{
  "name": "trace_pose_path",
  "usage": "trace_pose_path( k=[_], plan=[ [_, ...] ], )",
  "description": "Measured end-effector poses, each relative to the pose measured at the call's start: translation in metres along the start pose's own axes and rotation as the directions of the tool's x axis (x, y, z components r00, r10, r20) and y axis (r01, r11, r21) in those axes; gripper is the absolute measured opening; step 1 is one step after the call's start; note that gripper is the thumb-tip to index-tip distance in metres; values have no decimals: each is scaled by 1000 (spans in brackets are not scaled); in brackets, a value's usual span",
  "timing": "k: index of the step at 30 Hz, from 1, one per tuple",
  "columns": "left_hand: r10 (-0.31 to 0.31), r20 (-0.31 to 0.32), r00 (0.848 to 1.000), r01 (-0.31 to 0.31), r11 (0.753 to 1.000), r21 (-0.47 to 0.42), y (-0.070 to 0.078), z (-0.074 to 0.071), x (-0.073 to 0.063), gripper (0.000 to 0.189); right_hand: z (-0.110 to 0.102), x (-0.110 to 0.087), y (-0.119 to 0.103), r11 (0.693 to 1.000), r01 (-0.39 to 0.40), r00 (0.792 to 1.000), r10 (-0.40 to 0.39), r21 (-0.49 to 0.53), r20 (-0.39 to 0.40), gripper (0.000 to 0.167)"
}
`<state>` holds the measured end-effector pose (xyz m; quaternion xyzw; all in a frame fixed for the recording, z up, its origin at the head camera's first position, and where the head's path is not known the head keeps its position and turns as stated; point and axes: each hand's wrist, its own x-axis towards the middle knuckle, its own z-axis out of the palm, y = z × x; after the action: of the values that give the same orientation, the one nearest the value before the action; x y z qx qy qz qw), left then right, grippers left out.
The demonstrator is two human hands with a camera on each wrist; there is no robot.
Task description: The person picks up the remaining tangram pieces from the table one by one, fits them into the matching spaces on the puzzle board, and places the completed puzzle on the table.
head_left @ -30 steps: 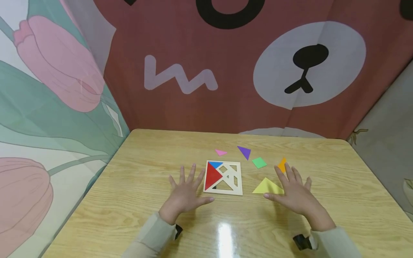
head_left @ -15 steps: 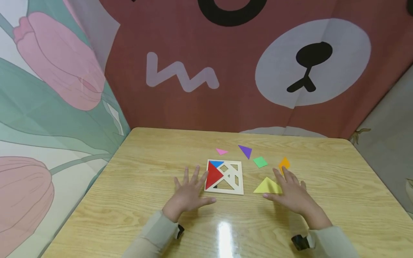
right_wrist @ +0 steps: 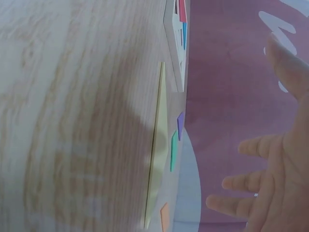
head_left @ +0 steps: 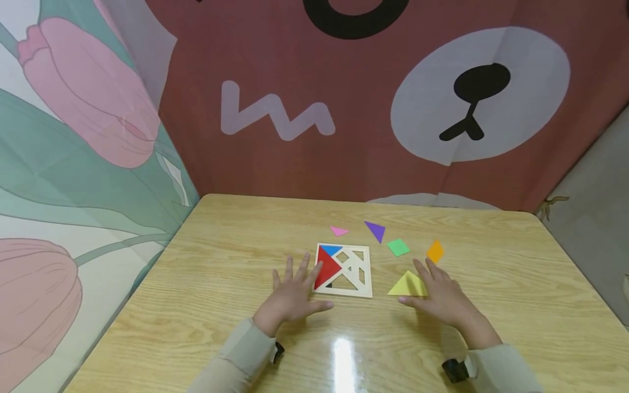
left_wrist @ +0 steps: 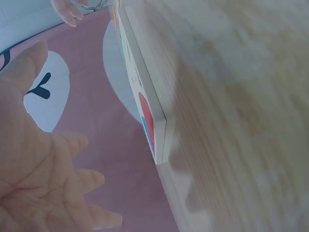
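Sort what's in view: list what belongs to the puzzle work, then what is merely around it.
Likely part of the job:
puzzle board
red piece and blue piece, set in it
yellow piece, orange piece, green piece, purple piece, pink piece, lying loose

Merely around it:
wood-grain table
animal-face cloth behind
tulip-print cloth at left

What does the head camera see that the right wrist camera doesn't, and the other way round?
Only the head view shows the left hand, small pink triangle and tulip-patterned backdrop.

Only the right wrist view shows the palm side of the right hand.

Both show that hand, the yellow triangle, purple triangle, green square, orange parallelogram and pale square frame with red triangle and blue triangle.
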<state>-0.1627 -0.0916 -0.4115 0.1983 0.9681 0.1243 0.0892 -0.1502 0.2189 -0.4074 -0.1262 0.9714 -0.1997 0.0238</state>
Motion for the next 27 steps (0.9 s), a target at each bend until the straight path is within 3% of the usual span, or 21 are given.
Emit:
trace_pose_path(
  k=[12, 27],
  plan=[
    [19, 33, 999, -19, 1000, -17, -1, 6, 5, 85, 6, 2, 6, 998, -27, 998, 24, 59, 56, 92],
    [32, 70, 997, -32, 999, -12, -2, 9, 12, 82, 14, 5, 7, 999, 0, 998, -3, 47, 69, 93]
  ],
)
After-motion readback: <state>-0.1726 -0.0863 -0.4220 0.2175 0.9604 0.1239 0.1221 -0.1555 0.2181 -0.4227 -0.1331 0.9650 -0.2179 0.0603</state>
